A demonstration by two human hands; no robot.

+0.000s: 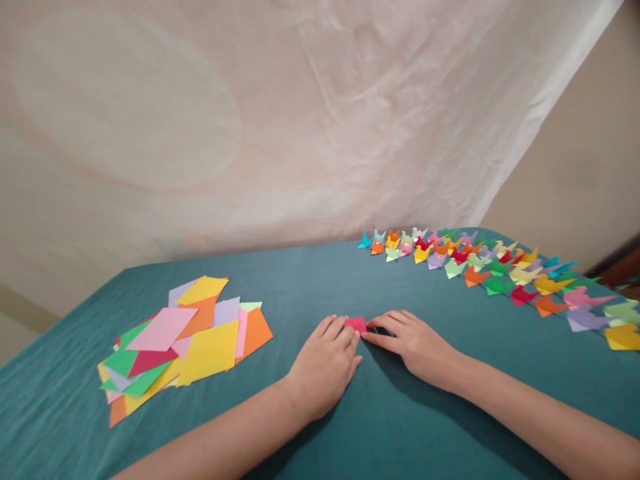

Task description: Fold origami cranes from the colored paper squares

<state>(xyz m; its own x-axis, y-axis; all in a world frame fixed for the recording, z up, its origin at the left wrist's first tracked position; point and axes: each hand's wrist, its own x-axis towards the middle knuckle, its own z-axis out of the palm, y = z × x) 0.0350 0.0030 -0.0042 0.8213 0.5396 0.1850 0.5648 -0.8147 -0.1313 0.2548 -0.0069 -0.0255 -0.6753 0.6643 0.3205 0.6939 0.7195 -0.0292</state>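
Note:
A small folded piece of red paper (357, 325) lies on the teal cloth in front of me. My left hand (327, 360) rests palm down over its left part, the fingers close together and pressing it against the table. From the other side, my right hand (407, 340) pinches the paper's right edge between thumb and fingertips. The left fingers cover part of the paper, so its full shape is hidden.
To the left lies a loose pile of coloured paper sheets (210, 350). Several rows of small folded paper birds (497, 285) stand along the far right of the table (300, 280). A pale draped fabric (280, 120) hangs behind it.

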